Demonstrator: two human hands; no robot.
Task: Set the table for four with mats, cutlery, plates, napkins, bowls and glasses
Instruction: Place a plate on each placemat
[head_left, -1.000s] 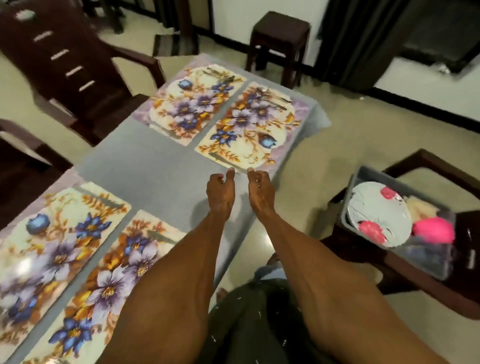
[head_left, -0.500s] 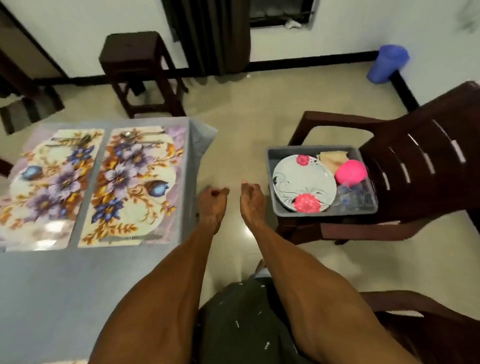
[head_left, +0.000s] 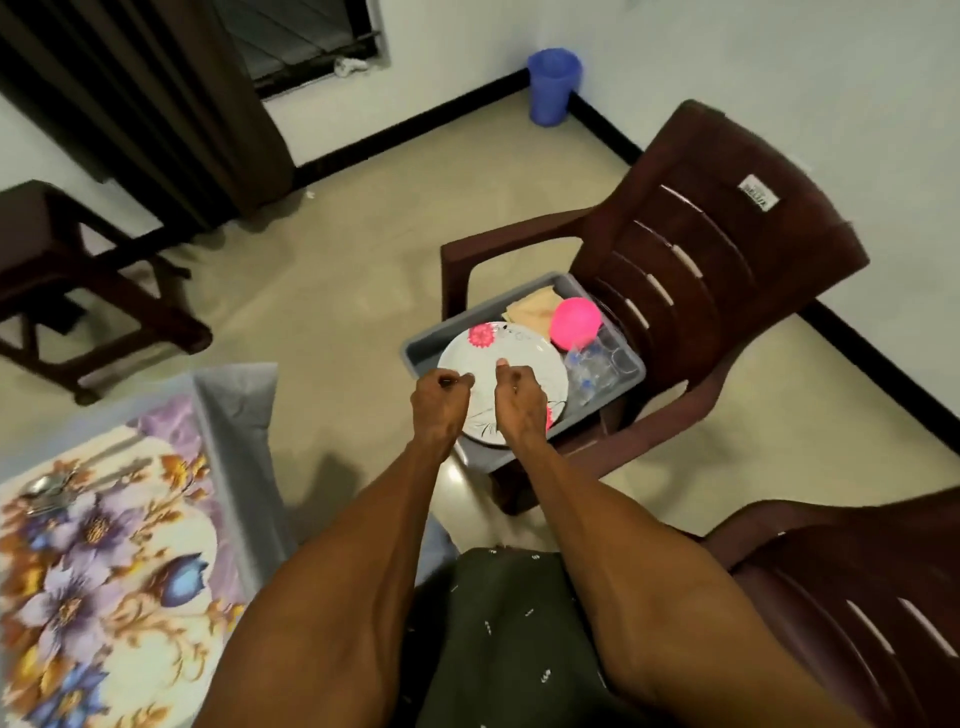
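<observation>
A grey bin (head_left: 415, 354) stands on the seat of a brown plastic chair (head_left: 701, 249). In it lie white plates with pink flowers (head_left: 511, 351), a pink bowl (head_left: 576, 322), beige napkins (head_left: 532, 309) and clear glasses (head_left: 597, 364). My left hand (head_left: 441, 400) and my right hand (head_left: 519, 400) hover side by side over the top plate's near half, fingers loosely curled, holding nothing. At the lower left a floral mat (head_left: 104, 571) lies on the grey-clothed table (head_left: 234, 395), with cutlery (head_left: 47, 491) at its far end.
A second brown chair (head_left: 857, 597) stands close at the lower right. A dark wooden stool (head_left: 52, 280) is at the left by the curtain. A blue waste bin (head_left: 553, 83) sits in the far corner. Bare floor lies between the table and the bin's chair.
My view has swung right from the table to the chair. Both hands have moved from above the table edge to over the top plate in the grey bin.
</observation>
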